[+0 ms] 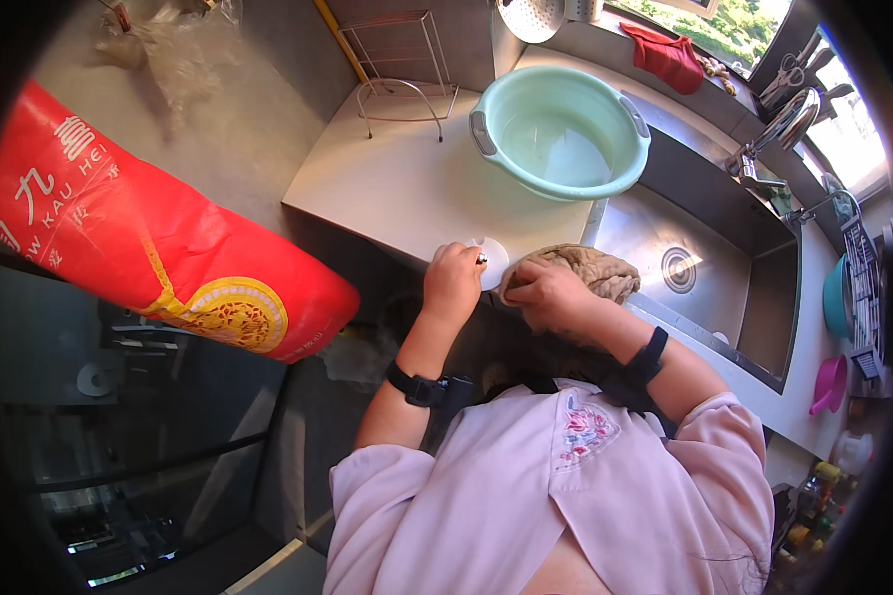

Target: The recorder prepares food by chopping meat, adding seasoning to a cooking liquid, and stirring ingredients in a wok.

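My left hand [450,282] grips a small white disc-shaped piece [495,265] by what looks like a dark metal knob, close to the counter's front edge. Part of the disc is covered by my fingers. Just to the right, a crumpled brown cloth [599,269] is pinched in my right hand [554,294], its far end hanging by the sink's near left corner. Beyond both hands, a pale green plastic basin [506,141] with grey handles holds clear water. It rests across the counter [409,193] and the sink's left rim.
A steel sink [662,230] with a faucet [748,167] lies at right. On the counter's back left stands a wire rack [402,93]. A large red bag [216,253] bearing writing fills the left. A pink dipper [830,383] and a dish rack [865,297] are far right.
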The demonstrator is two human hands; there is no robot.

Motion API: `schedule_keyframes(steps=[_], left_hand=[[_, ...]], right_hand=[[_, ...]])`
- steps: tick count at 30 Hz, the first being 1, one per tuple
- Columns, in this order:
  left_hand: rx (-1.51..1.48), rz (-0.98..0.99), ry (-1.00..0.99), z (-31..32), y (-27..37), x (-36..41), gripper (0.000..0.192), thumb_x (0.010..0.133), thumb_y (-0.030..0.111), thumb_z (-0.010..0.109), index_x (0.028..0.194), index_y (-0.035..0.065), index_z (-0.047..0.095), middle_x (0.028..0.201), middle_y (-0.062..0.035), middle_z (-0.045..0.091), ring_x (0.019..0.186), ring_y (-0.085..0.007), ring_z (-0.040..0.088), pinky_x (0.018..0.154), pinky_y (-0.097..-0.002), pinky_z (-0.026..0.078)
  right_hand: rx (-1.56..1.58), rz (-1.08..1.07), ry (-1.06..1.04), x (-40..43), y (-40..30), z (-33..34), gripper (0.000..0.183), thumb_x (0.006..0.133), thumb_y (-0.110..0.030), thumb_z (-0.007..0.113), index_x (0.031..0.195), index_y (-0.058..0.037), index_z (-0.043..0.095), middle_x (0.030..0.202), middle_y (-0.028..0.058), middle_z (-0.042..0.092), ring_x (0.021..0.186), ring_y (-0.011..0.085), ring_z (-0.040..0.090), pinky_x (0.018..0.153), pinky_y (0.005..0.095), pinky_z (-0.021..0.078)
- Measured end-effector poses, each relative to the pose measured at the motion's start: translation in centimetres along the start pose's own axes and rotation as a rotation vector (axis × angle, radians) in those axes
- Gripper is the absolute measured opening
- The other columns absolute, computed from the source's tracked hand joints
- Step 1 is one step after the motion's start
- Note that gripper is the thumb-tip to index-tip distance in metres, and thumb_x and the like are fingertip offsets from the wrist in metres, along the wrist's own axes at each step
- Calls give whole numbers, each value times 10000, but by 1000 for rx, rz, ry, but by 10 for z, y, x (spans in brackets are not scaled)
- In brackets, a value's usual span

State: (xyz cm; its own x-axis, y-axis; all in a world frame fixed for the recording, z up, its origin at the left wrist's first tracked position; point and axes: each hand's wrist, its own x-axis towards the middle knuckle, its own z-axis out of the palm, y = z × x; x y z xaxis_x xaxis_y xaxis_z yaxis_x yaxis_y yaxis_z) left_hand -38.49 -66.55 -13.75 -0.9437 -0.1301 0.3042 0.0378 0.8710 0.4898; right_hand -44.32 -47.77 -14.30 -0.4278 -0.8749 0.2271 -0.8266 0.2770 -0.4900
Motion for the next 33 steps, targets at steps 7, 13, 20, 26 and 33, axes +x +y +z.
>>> schedule_keyframes(steps=[7,13,20,26,33], left_hand=[[-44,-33,-278,-20,1,16,228,772,157,589,982,84,643,869,-156,595,830,-321,576,743,-382,466],[-70,-5,-355,-20,-6,24,191,774,151,589,936,76,657,847,-150,594,821,-315,573,740,-376,464],[-91,98,-314,-14,-12,22,173,773,137,588,909,54,655,833,-146,590,822,-308,567,738,-370,461],[-98,98,-343,-16,-12,23,179,776,137,586,917,48,651,845,-139,589,831,-301,565,746,-367,458],[-129,113,-330,-15,-12,22,166,783,141,583,918,74,651,851,-147,571,824,-312,560,728,-387,460]], right_hand=[[196,113,198,14,-13,15,293,684,-46,576,934,-174,660,886,69,590,803,267,592,673,357,480],[-130,28,54,18,-20,14,344,684,-79,560,1014,-164,609,946,31,546,910,238,539,678,353,491],[-207,195,22,12,-23,14,344,690,-84,549,1024,-144,599,924,53,535,886,241,542,677,348,491],[-253,76,69,20,-30,21,365,700,-106,542,1062,-138,579,933,55,536,896,229,555,661,351,491],[-192,213,120,10,-13,16,351,703,-119,544,1050,-147,587,924,68,544,861,241,568,666,348,485]])
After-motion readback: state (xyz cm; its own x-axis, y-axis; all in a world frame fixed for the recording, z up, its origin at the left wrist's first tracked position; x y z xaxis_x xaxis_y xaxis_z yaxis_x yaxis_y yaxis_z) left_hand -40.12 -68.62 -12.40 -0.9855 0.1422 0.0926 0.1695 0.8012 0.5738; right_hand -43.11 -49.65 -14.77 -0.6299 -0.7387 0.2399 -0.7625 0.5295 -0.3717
